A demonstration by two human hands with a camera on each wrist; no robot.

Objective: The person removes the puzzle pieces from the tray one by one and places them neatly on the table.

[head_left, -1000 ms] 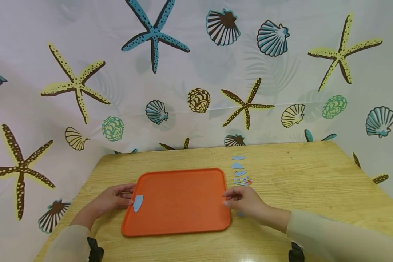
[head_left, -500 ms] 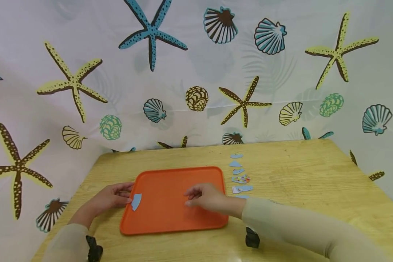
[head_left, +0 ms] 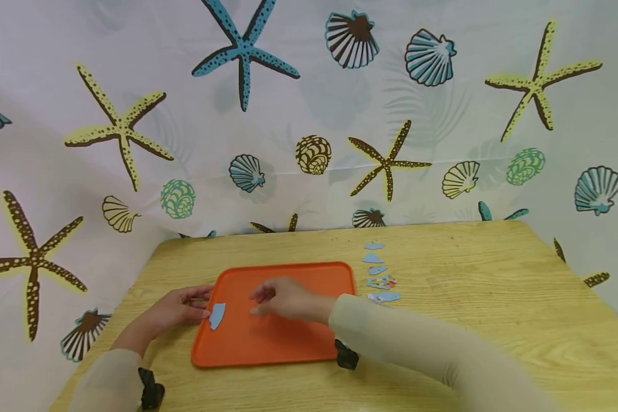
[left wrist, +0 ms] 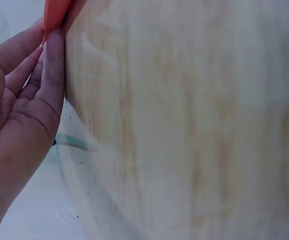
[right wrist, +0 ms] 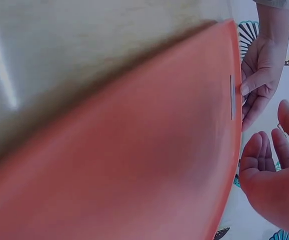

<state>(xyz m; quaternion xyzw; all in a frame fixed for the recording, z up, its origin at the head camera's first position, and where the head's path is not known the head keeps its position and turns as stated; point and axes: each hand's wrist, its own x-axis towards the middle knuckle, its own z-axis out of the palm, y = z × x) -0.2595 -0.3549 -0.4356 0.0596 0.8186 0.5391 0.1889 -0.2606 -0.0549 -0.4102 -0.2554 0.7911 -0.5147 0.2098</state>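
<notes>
An orange tray (head_left: 288, 346) lies flat on the wooden table. My left hand (head_left: 177, 309) pinches its left rim; in the left wrist view the thumb and fingers of that hand (left wrist: 32, 102) meet at the tray's edge. Just inside this rim rests a flat light-blue piece (head_left: 217, 316) with an uneven edge, its thin side visible as a strip (right wrist: 233, 97) in the right wrist view. Over the middle of the tray hovers my right hand (head_left: 286, 300), fingers loosely bent. Nothing shows between the fingers of the right hand (right wrist: 274, 172) in its wrist view.
Right of the tray, several flat pieces lie in a column on the table (head_left: 468, 274). Among them are a multicoloured piece (head_left: 382, 281) and a light-blue piece (head_left: 373, 258). Behind the table hangs a cloth (head_left: 288, 114) printed with starfish and shells.
From the tray's right rim, my right hand has moved left to above the tray's middle. The left hand, the tray and the light-blue piece on it have stayed in place.
</notes>
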